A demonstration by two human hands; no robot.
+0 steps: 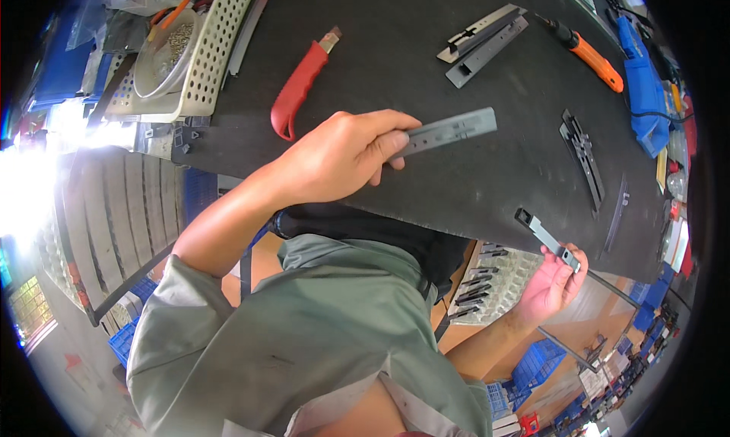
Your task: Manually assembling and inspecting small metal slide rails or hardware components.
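While the left hand [342,152] pinches one end of a grey perforated metal strip [449,129] over the black worktop [426,64] near its front edge, the right hand [551,285] grips a smaller grey bracket piece [544,235] just off that edge; a red utility knife [300,87] lies behind.

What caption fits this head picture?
Left hand holds a grey metal strip; right hand holds another strip over the black mat.

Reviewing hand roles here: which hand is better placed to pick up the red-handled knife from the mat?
Left, probably. The left hand holds a grey metal strip right beside the red-handled knife; the right hand sits off the mat edge holding a small part.
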